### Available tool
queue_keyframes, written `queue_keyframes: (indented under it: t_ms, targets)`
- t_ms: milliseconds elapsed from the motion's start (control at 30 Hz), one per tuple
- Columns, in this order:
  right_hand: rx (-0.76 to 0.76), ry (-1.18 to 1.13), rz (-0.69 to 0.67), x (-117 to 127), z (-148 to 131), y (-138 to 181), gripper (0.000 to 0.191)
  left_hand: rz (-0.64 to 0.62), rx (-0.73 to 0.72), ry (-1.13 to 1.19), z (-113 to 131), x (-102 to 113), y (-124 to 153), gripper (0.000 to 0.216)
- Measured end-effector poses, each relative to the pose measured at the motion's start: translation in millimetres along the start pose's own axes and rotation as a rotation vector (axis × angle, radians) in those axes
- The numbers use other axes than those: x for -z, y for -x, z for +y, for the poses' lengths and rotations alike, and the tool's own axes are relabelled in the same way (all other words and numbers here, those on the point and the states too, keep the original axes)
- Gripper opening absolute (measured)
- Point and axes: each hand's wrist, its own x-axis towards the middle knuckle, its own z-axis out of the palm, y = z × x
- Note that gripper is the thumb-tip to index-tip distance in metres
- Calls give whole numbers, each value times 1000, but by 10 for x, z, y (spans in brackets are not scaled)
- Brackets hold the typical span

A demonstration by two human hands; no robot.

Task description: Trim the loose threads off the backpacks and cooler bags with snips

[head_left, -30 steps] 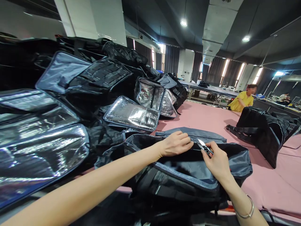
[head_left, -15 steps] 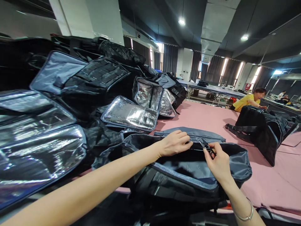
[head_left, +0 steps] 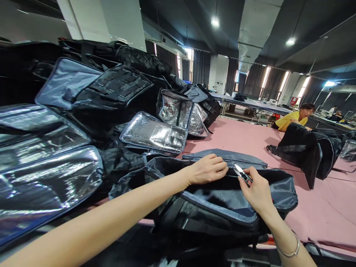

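Note:
An open black bag [head_left: 191, 226] with a grey-blue lining [head_left: 219, 200] lies in front of me, its mouth facing up. My left hand [head_left: 208, 169] is closed at the bag's far edge, fingertips pinching the fabric there. What exactly lies between those fingertips is too small to tell. My right hand [head_left: 257, 189] grips a pair of thread snips [head_left: 241, 172], their pointed blades aimed at the edge just right of my left fingertips. Beyond this edge a grey flap [head_left: 244, 159] lies folded outward on the table.
Left of the bag rises a heap of black bags [head_left: 116, 85], several showing silver foil linings [head_left: 155, 133]. The pink tabletop [head_left: 236, 135] extends back and right. A co-worker in yellow [head_left: 289, 119] leans beside another black bag [head_left: 299, 152] at the right.
The snips have turned slightly in my right hand, and their blades show more clearly. My left hand stays at the edge. The co-worker's black bag has shifted and tilted.

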Motion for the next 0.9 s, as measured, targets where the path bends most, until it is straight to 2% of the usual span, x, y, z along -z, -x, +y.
queue_keyframes:
  t_ms: [233, 433, 567, 733, 833, 900]
  targets:
    - [-2, -24, 6, 9, 2, 12, 15, -2, 13, 18, 16, 8, -2, 15]
    - [-10, 47, 9, 22, -35, 26, 13, 9, -5, 18, 19, 17, 2, 15]
    - [-21, 56, 73, -3, -12, 54, 15, 3, 36, 62, 16, 30, 1, 15]
    - [-20, -47, 130, -19, 29, 77, 19, 8, 64, 102, 1, 26, 4, 16]
    - [-9, -77, 119, -9, 16, 75, 19, -10, 106, 196, -11, 32, 3, 16]
    - [-15, -81, 107, -13, 11, 72, 20, 8, 188, 315, -19, 45, -4, 16]
